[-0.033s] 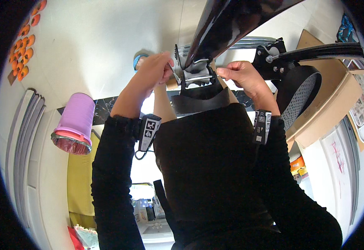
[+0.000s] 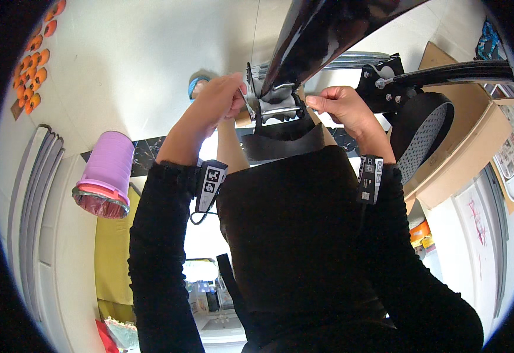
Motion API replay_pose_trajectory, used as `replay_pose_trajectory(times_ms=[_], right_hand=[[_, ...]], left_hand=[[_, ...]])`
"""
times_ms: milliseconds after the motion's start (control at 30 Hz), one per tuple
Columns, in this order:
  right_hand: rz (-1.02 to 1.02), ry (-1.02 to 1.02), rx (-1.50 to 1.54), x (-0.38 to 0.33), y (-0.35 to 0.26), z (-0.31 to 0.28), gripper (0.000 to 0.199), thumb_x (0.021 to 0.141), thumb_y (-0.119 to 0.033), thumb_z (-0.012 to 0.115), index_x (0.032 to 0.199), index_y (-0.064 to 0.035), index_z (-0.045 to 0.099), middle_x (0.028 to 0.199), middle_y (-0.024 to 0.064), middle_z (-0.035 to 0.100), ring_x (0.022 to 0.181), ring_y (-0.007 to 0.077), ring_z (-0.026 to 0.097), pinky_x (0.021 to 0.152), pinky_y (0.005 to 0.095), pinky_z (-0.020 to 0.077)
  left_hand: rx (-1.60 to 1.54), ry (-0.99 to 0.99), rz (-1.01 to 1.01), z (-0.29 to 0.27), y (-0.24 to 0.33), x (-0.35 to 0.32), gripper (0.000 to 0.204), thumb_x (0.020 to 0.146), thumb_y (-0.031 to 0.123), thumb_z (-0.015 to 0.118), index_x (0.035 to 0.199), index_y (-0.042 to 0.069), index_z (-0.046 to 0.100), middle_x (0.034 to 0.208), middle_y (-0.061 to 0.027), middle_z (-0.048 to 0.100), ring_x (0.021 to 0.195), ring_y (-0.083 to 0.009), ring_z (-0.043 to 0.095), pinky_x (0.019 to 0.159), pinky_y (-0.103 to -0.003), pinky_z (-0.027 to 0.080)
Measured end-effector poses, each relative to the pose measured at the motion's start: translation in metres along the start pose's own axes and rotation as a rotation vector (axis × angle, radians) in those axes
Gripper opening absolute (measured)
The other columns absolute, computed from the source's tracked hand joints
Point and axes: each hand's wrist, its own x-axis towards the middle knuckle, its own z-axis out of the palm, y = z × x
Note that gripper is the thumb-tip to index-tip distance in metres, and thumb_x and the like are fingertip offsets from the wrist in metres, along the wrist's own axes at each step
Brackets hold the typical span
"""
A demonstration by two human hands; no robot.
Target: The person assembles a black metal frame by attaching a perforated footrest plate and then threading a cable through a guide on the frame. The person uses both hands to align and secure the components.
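Note:
A metal axle point(image 2: 280, 110) runs crosswise through a black bracket at the lower end of a glossy black tube point(image 2: 315, 41). At its left end, my left hand point(image 2: 221, 100) is closed around a slim metal wrench point(image 2: 248, 106), whose lower end meets the axle's end. My right hand point(image 2: 346, 109) pinches a small, thin metal tool between thumb and forefinger at the right end; its exact kind is too small to make out. Just below the axle, a curved black guard point(image 2: 283, 145) spans the space between my legs.
To the right are a black footplate point(image 2: 424, 138), a black curved arm point(image 2: 457, 73) and an opened cardboard box point(image 2: 463, 147). A lilac bin point(image 2: 108, 162) lies at left near grey folded panels point(image 2: 33, 206). A blue slipper point(image 2: 198, 87) shows beyond my left hand.

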Motion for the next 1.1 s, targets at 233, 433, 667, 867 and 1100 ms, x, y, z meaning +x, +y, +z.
replay_pose_trajectory(times_ms=[233,433,667,867,1100], right_hand=[[0.008,0.0,-0.014,-0.001,-0.002,0.0,0.032,0.074,-0.033,0.076,0.07,-0.0039,0.063,0.051,-0.0052,0.047,0.041,0.0021,0.03,0.04,0.018,0.0206],[0.007,0.016,-0.032,-0.002,-0.003,0.001,0.031,0.074,-0.032,0.076,0.069,-0.0045,0.063,0.051,-0.0054,0.046,0.041,0.0024,0.029,0.04,0.0184,0.0202],[0.012,0.024,-0.055,0.0,-0.002,0.001,0.03,0.074,-0.031,0.075,0.069,-0.005,0.063,0.052,-0.0051,0.048,0.04,0.0022,0.029,0.039,0.0183,0.0197],[0.038,0.029,-0.045,-0.001,-0.002,0.001,0.03,0.074,-0.032,0.075,0.069,-0.0052,0.063,0.052,-0.0049,0.048,0.04,0.0016,0.029,0.039,0.0174,0.019],[0.024,0.035,-0.051,0.0,-0.001,0.001,0.032,0.073,-0.034,0.076,0.069,-0.0049,0.062,0.052,-0.0049,0.047,0.04,0.0019,0.029,0.039,0.0176,0.0196]], left_hand=[[-0.03,-0.053,-0.108,0.002,-0.003,0.011,0.021,0.088,0.022,0.044,0.071,0.011,0.047,0.05,0.004,0.032,0.043,-0.0073,0.027,0.041,-0.024,0.019],[-0.064,-0.163,-0.275,-0.003,-0.008,0.023,0.022,0.088,0.022,0.045,0.068,0.013,0.046,0.049,0.0063,0.031,0.043,-0.0068,0.026,0.04,-0.024,0.018],[-0.184,-0.155,-0.298,-0.004,-0.02,0.027,0.019,0.088,0.019,0.043,0.071,0.011,0.045,0.049,0.0043,0.03,0.04,-0.0083,0.026,0.039,-0.025,0.017],[0.346,0.026,0.045,0.006,-0.035,0.03,0.02,0.088,0.026,0.045,0.073,0.013,0.045,0.05,0.003,0.035,0.039,-0.0099,0.031,0.037,-0.025,0.019],[0.386,-0.063,-0.127,-0.001,-0.03,0.038,0.017,0.087,0.025,0.044,0.078,0.011,0.045,0.049,-0.0009,0.034,0.037,-0.0113,0.031,0.036,-0.027,0.02]])
